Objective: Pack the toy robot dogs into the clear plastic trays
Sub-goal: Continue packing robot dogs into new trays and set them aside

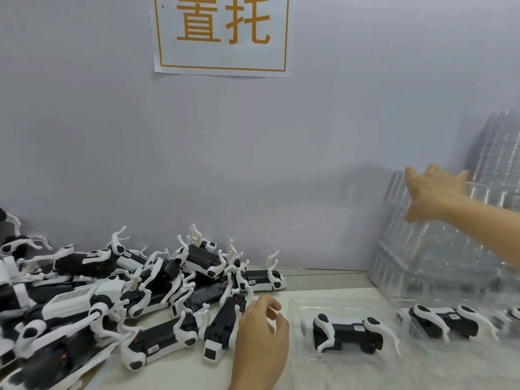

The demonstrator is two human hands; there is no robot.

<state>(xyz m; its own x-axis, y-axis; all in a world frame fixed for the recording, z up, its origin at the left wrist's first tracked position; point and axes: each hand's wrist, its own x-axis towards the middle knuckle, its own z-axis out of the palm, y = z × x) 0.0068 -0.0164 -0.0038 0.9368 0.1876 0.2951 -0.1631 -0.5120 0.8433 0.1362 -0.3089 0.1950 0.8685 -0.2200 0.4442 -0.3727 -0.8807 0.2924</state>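
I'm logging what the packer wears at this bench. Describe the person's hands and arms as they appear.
Both are bare. The left hand shows no glove, ring or watch, and no sleeve on the forearm rising from the bottom edge. The right hand is likewise ungloved, its forearm uncovered as far as the frame's right edge. Motion blur hides finer detail.

Left hand (260,333) low at 6 o'clock, fingers softly curled, holding nothing. Right hand (433,192) up at 3 o'clock, arm stretched out long, fingers straight and spread wide.
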